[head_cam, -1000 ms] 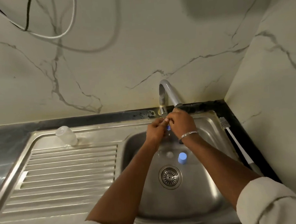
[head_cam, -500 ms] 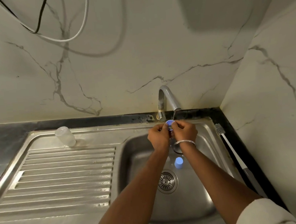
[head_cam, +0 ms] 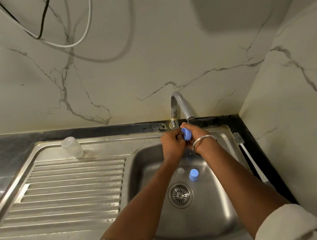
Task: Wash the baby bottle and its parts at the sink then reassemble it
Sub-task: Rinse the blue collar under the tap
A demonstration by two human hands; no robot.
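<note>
Small blue plastic ring has tilted sideways; left hand and right hand pinch it beneath the grey spout, at 12 o'clock of the steel sink. This looks like the rinsing step; next, rub its inside.

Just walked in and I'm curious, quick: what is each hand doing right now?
Left hand: grips the blue ring.
Right hand: grips the same blue ring, just below the tap.
</note>
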